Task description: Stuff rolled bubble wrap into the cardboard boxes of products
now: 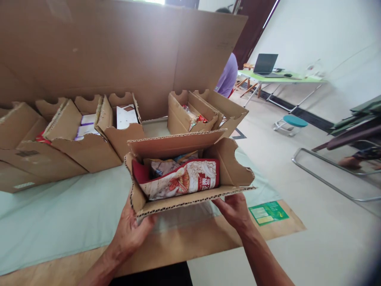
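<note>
An open cardboard box is tilted toward me, held in both hands over the near part of the table. Inside lies a red and white printed food bag, with another brownish package partly behind it. My left hand grips the box's lower left corner, thumb on the near side. Under the right part of the box, my right hand supports its near wall; some of its fingers are hidden beneath. Between boxes in the row behind, a gap shows beyond the held box.
Several similar cardboard boxes with packages stand in a row along a tall cardboard panel. A pale green cloth covers the table. Beyond are a person in a purple top, a laptop on a folding table, and a blue stool.
</note>
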The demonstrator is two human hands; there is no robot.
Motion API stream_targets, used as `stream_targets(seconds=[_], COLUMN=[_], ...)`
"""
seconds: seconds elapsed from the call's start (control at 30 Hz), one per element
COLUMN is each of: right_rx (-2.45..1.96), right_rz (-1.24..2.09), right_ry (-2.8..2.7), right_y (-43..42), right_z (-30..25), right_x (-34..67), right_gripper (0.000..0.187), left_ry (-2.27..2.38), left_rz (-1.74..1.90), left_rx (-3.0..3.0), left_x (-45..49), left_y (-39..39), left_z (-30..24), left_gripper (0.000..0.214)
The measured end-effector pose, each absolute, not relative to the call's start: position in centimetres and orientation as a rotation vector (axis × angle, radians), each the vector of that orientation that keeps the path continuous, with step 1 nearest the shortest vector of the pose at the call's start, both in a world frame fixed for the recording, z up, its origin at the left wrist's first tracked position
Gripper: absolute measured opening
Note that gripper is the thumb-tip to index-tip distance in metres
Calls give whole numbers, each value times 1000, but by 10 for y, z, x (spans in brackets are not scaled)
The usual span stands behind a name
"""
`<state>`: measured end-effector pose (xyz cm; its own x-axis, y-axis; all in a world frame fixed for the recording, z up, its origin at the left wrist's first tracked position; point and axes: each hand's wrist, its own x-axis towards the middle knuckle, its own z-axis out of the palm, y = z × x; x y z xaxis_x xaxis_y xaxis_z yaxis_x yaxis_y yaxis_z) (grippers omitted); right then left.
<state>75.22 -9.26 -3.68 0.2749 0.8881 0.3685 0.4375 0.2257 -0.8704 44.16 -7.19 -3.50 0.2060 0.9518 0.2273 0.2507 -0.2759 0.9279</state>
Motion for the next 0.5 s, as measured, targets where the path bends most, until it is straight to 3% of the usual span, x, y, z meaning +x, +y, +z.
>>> stream_targets(seconds=[0.1,0.33,0.4,0.5], right_rx=[-1364,-1385,-1436,-1539], right_rz=[499,336,269,356], right_ry=[-1295,-1156,-1053,-954], right_y=[-82,-56,-62,-89], right_z=[-28,-7,-15,-41], right_x=[759,778,774,765], right_gripper=[53,61,67,76], left_ry=[1004,847,901,1068], left_rz=[1121,981,934,946], left_rx=[1634,1512,1534,1608], left_x=[456,500,500,473], left_y=[-51,-1,-3,-21], left_z=[-11,1,-5,-20], left_gripper=[81,102,101,82])
